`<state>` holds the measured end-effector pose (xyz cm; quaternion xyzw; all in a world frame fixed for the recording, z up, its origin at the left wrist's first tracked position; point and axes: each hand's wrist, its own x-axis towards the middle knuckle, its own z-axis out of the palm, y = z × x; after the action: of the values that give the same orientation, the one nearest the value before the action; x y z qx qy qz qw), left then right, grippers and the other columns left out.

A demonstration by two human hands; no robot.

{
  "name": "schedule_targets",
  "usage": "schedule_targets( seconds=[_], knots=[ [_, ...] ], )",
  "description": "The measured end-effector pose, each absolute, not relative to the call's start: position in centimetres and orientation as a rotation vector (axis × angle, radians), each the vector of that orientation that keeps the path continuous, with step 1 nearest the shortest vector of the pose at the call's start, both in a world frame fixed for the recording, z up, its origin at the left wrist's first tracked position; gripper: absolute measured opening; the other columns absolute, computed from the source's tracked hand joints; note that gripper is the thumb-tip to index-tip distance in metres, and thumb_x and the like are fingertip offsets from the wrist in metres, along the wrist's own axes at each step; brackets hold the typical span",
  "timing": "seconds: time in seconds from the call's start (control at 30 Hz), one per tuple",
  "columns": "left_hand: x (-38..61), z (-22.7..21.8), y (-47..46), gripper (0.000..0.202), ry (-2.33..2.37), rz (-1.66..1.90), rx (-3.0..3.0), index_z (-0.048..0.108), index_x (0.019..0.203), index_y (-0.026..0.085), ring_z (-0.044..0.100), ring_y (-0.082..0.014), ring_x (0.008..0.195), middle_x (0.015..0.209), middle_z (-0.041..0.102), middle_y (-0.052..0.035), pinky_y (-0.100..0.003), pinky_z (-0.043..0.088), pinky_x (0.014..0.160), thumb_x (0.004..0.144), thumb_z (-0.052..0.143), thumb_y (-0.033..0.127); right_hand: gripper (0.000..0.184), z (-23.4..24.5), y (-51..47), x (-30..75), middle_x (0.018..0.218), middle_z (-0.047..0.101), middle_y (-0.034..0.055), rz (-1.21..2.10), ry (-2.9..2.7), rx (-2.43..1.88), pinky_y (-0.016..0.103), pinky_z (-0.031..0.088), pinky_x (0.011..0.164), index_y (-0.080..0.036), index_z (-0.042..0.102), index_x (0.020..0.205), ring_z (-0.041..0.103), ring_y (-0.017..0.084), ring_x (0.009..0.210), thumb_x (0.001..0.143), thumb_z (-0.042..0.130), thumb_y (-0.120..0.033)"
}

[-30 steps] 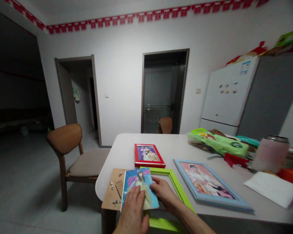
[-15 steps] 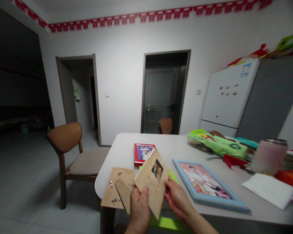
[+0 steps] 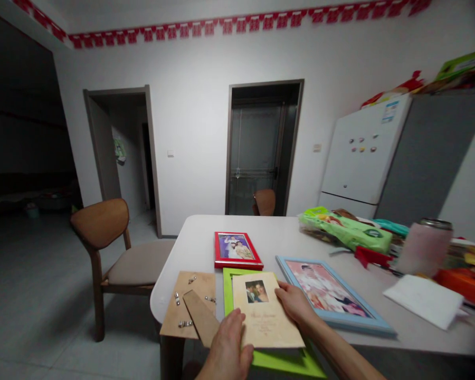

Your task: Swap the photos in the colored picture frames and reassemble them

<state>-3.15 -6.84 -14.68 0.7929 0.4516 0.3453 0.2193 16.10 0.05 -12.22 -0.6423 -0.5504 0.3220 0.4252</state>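
A cream photo card (image 3: 257, 330) bears a small picture of two people above faint print. It lies over the green picture frame (image 3: 228, 295), covering most of its middle. My right hand (image 3: 296, 303) grips the card's upper right edge. At the lower left edge, my left hand (image 3: 229, 343) rests against the card with fingers stretched and thumb apart. Left of the green frame is a wooden backing board (image 3: 174, 311) with metal clips and a wooden stand leg (image 3: 200, 314), partly behind my left hand.
A red picture frame (image 3: 237, 264) lies beyond the green one, and a blue picture frame (image 3: 283, 269) to its right. Farther right are a green packet (image 3: 352, 232), a pink canister (image 3: 425, 248) and white paper (image 3: 425, 301). A chair (image 3: 138, 266) stands left of the table.
The photo card has come down from a tilted, raised position to lie over the green frame. My left hand has loosened from its grip, while my right hand still holds the card.
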Motion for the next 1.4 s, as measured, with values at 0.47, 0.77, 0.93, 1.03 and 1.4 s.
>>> schedule_targets(
  seconds=[0.47, 0.77, 0.93, 1.03, 1.4],
  knots=[
    [-2.3, -13.0, -7.3, 0.046, 1.287, 0.701, 2.384, 0.052, 0.108, 0.009, 0.037, -0.0307, 0.113, 0.117, 0.047, -0.0177, -0.049, 0.028, 0.094, 0.063, 0.049, 0.017, 0.035, -12.2, -0.2, 15.4, 0.082, 0.063, 0.0178, 0.005, -1.901, -2.115, 0.032, 0.039, 0.061, -0.011, 0.060, 0.080, 0.059, 0.025, 0.075, 0.074, 0.036, -0.035],
    [-9.7, -13.8, -7.3, 0.069, 1.436, 0.676, 2.367, 0.034, 0.123, 0.012, 0.025, -0.0230, 0.121, 0.131, 0.028, -0.0130, -0.040, 0.025, 0.098, 0.057, 0.055, 0.015, 0.036, -11.2, -0.9, 14.2, 0.090, 0.059, 0.0156, 0.013, -1.974, -1.991, 0.030, 0.038, 0.066, -0.011, 0.058, 0.091, 0.056, 0.022, 0.078, 0.077, 0.035, -0.034],
    [-14.9, -14.8, -5.7, 0.066, 1.932, 0.499, 2.227, 0.037, 0.120, 0.007, 0.024, -0.0233, 0.121, 0.130, 0.030, -0.0146, -0.036, 0.022, 0.100, 0.057, 0.055, 0.012, 0.039, -10.4, -3.1, 6.8, 0.093, 0.058, 0.0104, 0.266, -2.202, -1.527, 0.030, 0.037, 0.074, -0.018, 0.053, 0.105, 0.051, 0.020, 0.084, 0.075, 0.040, -0.038],
    [-15.5, -15.0, -4.9, 0.057, 1.977, 0.489, 2.247, 0.041, 0.117, 0.006, 0.029, -0.0208, 0.119, 0.128, 0.035, -0.0139, -0.033, 0.024, 0.099, 0.062, 0.051, 0.010, 0.041, -11.1, -3.9, 2.8, 0.089, 0.057, 0.0085, 0.238, -2.305, -1.448, 0.035, 0.035, 0.074, -0.022, 0.055, 0.100, 0.049, 0.024, 0.084, 0.065, 0.052, -0.041],
    [-9.2, -11.3, -6.8, 0.056, 1.654, 0.702, 2.357, 0.048, 0.111, 0.012, 0.040, -0.0253, 0.112, 0.120, 0.045, -0.0151, -0.037, 0.034, 0.095, 0.058, 0.066, 0.014, 0.048, -9.8, -6.2, 9.4, 0.102, 0.051, 0.0081, 0.358, -2.132, -1.330, 0.034, 0.031, 0.089, -0.021, 0.052, 0.108, 0.043, 0.022, 0.099, 0.060, 0.049, -0.019]
  ],
)
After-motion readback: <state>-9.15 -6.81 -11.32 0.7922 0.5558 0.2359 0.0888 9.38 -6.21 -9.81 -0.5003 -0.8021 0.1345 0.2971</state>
